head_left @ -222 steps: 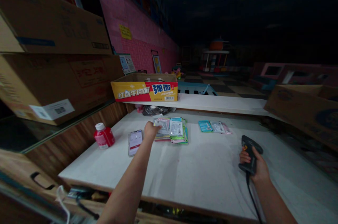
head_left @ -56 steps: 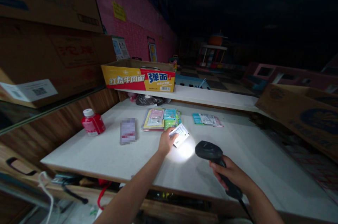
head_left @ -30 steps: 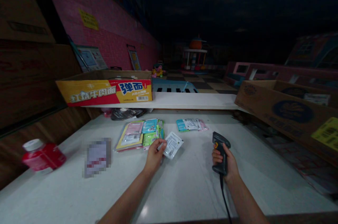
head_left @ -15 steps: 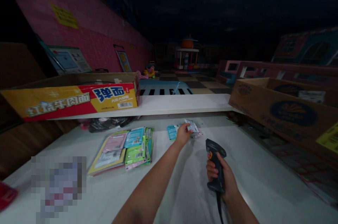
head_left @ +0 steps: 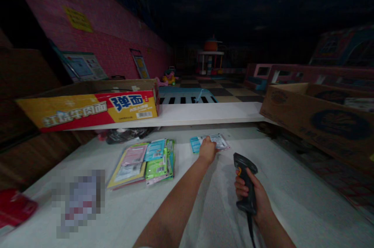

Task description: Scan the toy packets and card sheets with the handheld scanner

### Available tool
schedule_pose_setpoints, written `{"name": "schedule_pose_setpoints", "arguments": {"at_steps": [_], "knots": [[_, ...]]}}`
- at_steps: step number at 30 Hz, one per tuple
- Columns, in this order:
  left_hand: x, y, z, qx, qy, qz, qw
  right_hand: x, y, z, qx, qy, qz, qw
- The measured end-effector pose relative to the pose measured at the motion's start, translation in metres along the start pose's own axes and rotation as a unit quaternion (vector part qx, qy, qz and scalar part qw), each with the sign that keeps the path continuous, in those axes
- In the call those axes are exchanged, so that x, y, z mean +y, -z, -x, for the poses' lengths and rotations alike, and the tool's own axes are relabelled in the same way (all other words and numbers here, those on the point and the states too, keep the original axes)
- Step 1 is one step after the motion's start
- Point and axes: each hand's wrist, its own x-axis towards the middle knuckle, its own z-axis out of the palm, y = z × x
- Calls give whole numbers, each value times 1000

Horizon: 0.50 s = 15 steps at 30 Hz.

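My right hand [head_left: 253, 190] is wrapped around the grip of a black barcode scanner [head_left: 246, 181], whose head tilts up and to the left and whose cable runs down toward me. Farther out on the white table, my left hand [head_left: 208, 149] is closed with its fingertips at a silver-and-white plastic packet [head_left: 221, 141]; part of the grip is hidden behind the hand. A blue packet [head_left: 194, 144] sticks out to the left of that hand. To the left lie stacked packets: green ones [head_left: 157, 169], a blue one [head_left: 154, 149], and a pink one [head_left: 134, 155] over a larger yellow-edged pack [head_left: 117, 176].
A raised white shelf [head_left: 204, 112] crosses the back of the table. On it stand a red-and-yellow carton [head_left: 96, 111] at left and a brown carton [head_left: 295, 109] at right. A red object [head_left: 14, 209] lies at the left edge, near a blurred-out item [head_left: 83, 201].
The packet at my left hand has gone from tilted up to lying nearly flat. My right hand keeps the scanner in much the same pose. The whole view has shifted slightly.
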Motion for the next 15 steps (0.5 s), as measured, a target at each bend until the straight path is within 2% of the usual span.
{"name": "schedule_pose_setpoints", "arguments": {"at_steps": [5, 10, 13, 15], "knots": [[-10, 25, 36, 28, -16, -35, 999, -1, 3, 6, 0, -11, -30, 999], [-44, 75, 87, 97, 0, -58, 994, -2, 1, 13, 3, -11, -46, 999], [-77, 113, 118, 142, 56, -97, 984, -1, 2, 15, 12, -13, -54, 998], [-100, 137, 136, 170, 137, -139, 966, 0, 3, 15, 14, -12, -55, 998]]}}
